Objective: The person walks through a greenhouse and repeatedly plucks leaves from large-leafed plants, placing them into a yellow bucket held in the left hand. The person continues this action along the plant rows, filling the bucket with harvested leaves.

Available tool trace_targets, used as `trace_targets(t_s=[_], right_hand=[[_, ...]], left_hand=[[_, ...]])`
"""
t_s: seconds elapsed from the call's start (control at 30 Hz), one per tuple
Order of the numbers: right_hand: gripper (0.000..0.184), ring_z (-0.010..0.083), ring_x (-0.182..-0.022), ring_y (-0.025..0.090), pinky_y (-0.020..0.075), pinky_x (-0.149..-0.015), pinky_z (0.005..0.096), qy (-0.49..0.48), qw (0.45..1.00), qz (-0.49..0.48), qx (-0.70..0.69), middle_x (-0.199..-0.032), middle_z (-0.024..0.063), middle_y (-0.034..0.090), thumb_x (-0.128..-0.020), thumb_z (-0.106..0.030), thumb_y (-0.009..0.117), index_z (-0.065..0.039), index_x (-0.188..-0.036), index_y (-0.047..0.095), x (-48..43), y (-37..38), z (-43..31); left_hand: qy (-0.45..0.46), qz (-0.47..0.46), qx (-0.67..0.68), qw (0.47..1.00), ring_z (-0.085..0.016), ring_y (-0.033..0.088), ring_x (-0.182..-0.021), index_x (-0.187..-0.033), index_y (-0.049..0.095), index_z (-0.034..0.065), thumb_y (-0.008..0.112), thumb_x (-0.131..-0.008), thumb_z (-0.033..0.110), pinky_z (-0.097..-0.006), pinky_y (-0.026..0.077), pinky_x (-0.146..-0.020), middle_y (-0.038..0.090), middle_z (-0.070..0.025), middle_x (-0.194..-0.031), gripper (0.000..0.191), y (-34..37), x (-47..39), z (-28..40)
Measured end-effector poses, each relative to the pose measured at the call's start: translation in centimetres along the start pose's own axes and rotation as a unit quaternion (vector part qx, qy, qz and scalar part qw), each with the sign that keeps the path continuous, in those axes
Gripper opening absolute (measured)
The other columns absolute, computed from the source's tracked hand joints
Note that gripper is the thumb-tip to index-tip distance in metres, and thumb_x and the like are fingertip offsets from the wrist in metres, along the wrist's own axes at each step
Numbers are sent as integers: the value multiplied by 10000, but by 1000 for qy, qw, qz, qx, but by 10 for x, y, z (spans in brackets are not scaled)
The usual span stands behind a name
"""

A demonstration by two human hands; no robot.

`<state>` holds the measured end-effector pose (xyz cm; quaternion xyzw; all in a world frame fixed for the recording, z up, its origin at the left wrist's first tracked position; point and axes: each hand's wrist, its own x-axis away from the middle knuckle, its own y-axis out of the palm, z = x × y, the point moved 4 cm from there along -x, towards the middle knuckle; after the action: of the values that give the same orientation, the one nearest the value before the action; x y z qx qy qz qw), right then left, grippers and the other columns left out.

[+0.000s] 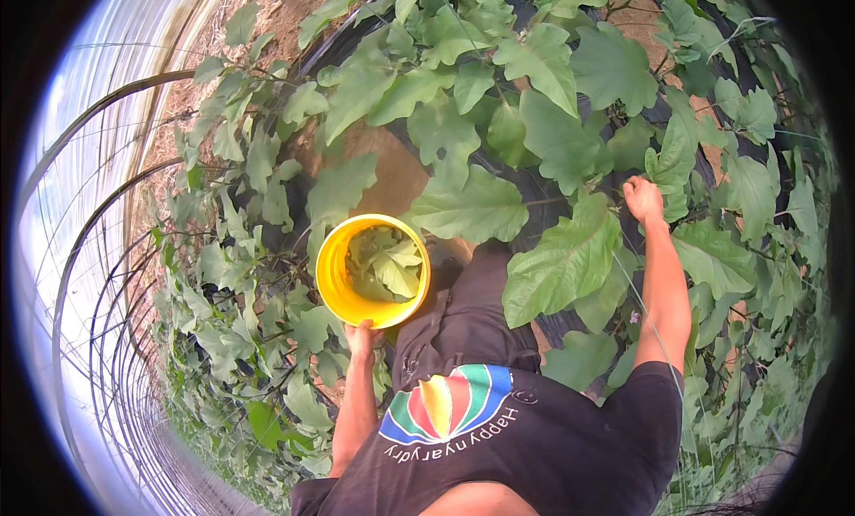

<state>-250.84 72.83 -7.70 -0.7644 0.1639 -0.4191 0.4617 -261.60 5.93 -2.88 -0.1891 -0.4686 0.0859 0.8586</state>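
My left hand (361, 340) grips the near rim of a yellow plastic bucket (330, 275), with the thumb at the lip. Picked green leaves (394, 265) lie inside the bucket. On the right, my right hand (644, 199) reaches in among eggplant plants with its fingers curled at the stems. What lies within those fingers is hidden. A large eggplant leaf (564, 262) hangs just left of my right forearm, and a smaller upright leaf (673, 159) rises just beyond the hand.
Dense eggplant foliage (234, 302) grows on both sides. Black mulch film (534, 219) and bare soil (394, 169) show between rows. A thin support string (631, 282) runs beside my right arm. Curved greenhouse hoops (80, 229) and clear plastic sheeting stand at the left.
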Motion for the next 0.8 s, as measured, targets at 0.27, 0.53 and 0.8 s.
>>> trace_targets(t_s=[0.27, 0.53, 0.8], right_hand=[[161, 90, -475, 398, 305, -422, 225, 179, 745, 51, -640, -725, 18, 517, -867, -171, 491, -55, -910, 594, 86, -7, -17], [138, 89, -519, 370, 298, -449, 235, 251, 574, 243, -741, -677, 0, 426, -901, -215, 461, -88, -940, 500, 235, 21, -51], [151, 87, -496, 408, 332, -426, 231, 259, 680, 133, -673, -671, -2, 470, -888, -194, 476, -60, -918, 539, 287, 109, -188]], left_hand=[[17, -67, -29, 997, -189, 617, -610, -1067, 461, 5, 523, -800, 67, -295, 526, -543, 608, -115, -869, 281, -2, -59, 10], [31, -144, -20, 989, -217, 651, -599, -950, 559, -59, 493, -820, 86, -308, 530, -514, 652, -140, -776, 205, -3, -95, 27], [-3, -188, -30, 982, -215, 634, -601, -990, 441, -38, 517, -804, 41, -290, 514, -480, 609, -168, -833, 216, 4, -129, 19]])
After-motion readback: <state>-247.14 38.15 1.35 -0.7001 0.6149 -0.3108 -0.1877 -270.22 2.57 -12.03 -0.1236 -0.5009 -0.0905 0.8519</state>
